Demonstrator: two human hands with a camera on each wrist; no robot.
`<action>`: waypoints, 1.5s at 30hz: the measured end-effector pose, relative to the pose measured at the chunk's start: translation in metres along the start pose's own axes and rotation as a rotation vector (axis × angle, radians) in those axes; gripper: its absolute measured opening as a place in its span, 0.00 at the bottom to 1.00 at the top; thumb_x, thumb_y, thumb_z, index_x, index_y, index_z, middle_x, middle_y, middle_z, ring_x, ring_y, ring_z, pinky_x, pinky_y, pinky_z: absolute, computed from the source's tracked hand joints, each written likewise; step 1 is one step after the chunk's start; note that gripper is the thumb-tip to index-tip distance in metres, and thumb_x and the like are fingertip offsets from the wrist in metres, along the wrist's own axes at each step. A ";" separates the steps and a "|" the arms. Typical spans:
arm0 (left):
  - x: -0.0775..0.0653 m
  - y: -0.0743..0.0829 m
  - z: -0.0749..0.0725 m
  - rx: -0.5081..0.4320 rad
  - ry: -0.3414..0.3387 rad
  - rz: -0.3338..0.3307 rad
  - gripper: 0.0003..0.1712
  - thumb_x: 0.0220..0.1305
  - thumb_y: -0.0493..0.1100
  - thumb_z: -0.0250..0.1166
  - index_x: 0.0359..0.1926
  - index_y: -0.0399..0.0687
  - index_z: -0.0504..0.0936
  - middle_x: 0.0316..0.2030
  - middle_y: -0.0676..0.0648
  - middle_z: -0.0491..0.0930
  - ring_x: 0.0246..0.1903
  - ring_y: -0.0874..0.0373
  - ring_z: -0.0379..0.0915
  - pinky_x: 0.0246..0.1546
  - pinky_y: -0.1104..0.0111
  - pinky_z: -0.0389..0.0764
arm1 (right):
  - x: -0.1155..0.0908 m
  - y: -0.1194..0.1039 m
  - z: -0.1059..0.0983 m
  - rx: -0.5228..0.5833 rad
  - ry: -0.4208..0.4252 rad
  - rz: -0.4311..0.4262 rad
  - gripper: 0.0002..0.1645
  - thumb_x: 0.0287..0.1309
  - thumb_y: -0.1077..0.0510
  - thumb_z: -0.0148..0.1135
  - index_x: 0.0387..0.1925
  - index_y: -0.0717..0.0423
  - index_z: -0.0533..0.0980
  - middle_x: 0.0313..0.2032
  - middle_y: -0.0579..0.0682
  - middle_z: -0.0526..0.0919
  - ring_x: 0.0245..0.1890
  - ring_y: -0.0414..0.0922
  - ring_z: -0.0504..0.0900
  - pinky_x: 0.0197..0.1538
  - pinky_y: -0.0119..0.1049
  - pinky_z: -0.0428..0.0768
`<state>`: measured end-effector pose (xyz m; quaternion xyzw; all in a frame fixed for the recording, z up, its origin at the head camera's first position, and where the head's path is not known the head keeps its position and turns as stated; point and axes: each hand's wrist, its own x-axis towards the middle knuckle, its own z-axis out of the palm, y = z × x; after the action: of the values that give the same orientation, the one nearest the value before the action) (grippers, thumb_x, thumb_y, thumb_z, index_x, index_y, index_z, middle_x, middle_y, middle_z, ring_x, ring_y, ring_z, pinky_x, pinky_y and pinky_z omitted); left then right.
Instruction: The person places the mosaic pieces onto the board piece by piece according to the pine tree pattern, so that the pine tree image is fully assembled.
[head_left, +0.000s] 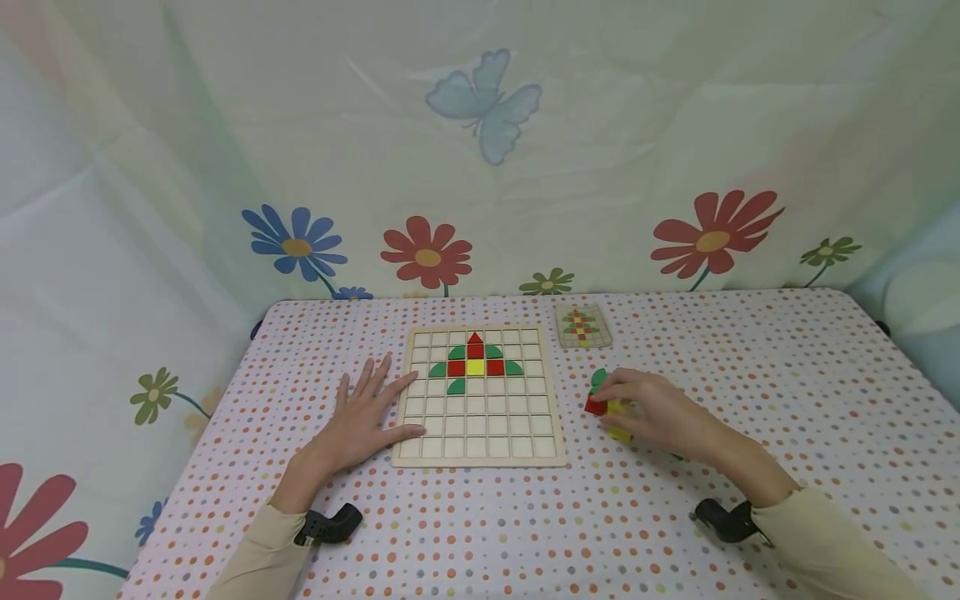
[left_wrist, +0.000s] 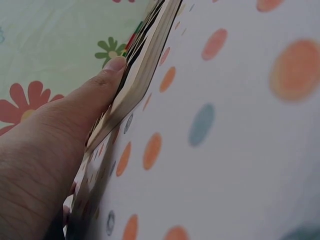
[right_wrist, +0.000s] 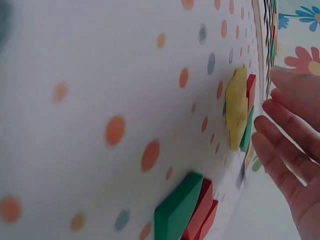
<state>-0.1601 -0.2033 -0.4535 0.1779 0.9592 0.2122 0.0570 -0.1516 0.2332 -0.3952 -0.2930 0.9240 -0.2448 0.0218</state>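
Resting on a dotted counter (head_left: 487, 533), a gridded board (head_left: 476, 425) meets the spread left hand (head_left: 363, 421), thumb on its left side; the right hand (head_left: 660, 408), fingers loosely bent, hovers right. A pattern card (head_left: 582, 326) lies beyond, colored tiles (head_left: 476, 367) fill the board's far half, and loose blocks (right_wrist: 236, 107) sit below the right hand.

pale cloth backdrop (head_left: 615, 125) | printed blue butterfly (head_left: 487, 102), upper middle | red, blue, green flowers (head_left: 428, 257) | dotted white tablecloth (head_left: 480, 529)
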 end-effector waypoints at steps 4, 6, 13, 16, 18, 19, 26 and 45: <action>0.001 0.001 0.001 -0.003 -0.012 -0.004 0.53 0.63 0.74 0.65 0.82 0.61 0.60 0.84 0.41 0.36 0.82 0.38 0.25 0.75 0.33 0.27 | 0.007 -0.004 0.004 -0.022 -0.016 0.013 0.12 0.57 0.65 0.77 0.44 0.61 0.88 0.42 0.50 0.85 0.40 0.44 0.82 0.38 0.38 0.83; 0.001 0.001 0.001 -0.005 -0.016 -0.003 0.53 0.64 0.73 0.65 0.83 0.60 0.59 0.84 0.41 0.36 0.82 0.38 0.24 0.75 0.33 0.26 | 0.009 -0.005 0.006 -0.041 -0.026 0.031 0.12 0.58 0.65 0.77 0.44 0.61 0.88 0.42 0.50 0.84 0.40 0.45 0.81 0.39 0.39 0.83; 0.002 -0.001 0.000 0.003 -0.007 -0.002 0.52 0.64 0.73 0.65 0.82 0.60 0.60 0.84 0.40 0.37 0.82 0.37 0.25 0.74 0.32 0.27 | 0.017 -0.006 0.009 -0.059 -0.025 0.069 0.12 0.55 0.68 0.78 0.43 0.63 0.88 0.37 0.49 0.84 0.36 0.43 0.80 0.36 0.37 0.82; 0.001 -0.001 0.000 -0.001 -0.007 -0.002 0.51 0.65 0.72 0.65 0.82 0.60 0.61 0.84 0.40 0.38 0.82 0.36 0.26 0.74 0.31 0.28 | 0.022 -0.006 0.007 0.000 -0.054 0.131 0.13 0.54 0.69 0.78 0.43 0.66 0.87 0.36 0.50 0.85 0.35 0.43 0.81 0.36 0.37 0.82; 0.001 0.000 -0.001 -0.002 -0.008 -0.001 0.51 0.65 0.72 0.65 0.82 0.60 0.61 0.84 0.40 0.38 0.82 0.36 0.26 0.74 0.31 0.28 | 0.024 -0.007 0.005 0.033 -0.081 0.182 0.14 0.54 0.70 0.77 0.43 0.67 0.87 0.36 0.50 0.85 0.34 0.43 0.82 0.37 0.38 0.83; 0.001 0.000 -0.001 -0.003 -0.009 -0.001 0.51 0.65 0.72 0.65 0.82 0.60 0.61 0.84 0.40 0.38 0.82 0.36 0.26 0.74 0.31 0.28 | 0.026 -0.008 0.004 0.041 -0.095 0.206 0.14 0.55 0.70 0.77 0.44 0.67 0.87 0.36 0.50 0.85 0.34 0.43 0.81 0.37 0.38 0.83; 0.001 0.000 -0.002 -0.007 -0.003 0.003 0.52 0.64 0.71 0.66 0.82 0.59 0.61 0.84 0.39 0.38 0.82 0.36 0.26 0.74 0.31 0.28 | 0.029 -0.010 0.003 0.044 -0.107 0.256 0.13 0.55 0.69 0.77 0.43 0.66 0.87 0.35 0.51 0.83 0.33 0.44 0.79 0.36 0.38 0.80; 0.001 -0.001 -0.001 -0.014 -0.008 0.006 0.52 0.65 0.72 0.65 0.82 0.60 0.60 0.84 0.41 0.36 0.82 0.38 0.25 0.74 0.33 0.27 | 0.024 -0.019 0.012 0.068 0.100 0.157 0.11 0.50 0.71 0.80 0.30 0.56 0.86 0.31 0.45 0.83 0.31 0.39 0.80 0.35 0.34 0.81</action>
<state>-0.1612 -0.2044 -0.4536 0.1811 0.9569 0.2186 0.0616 -0.1594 0.2013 -0.3946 -0.2063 0.9351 -0.2880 0.0046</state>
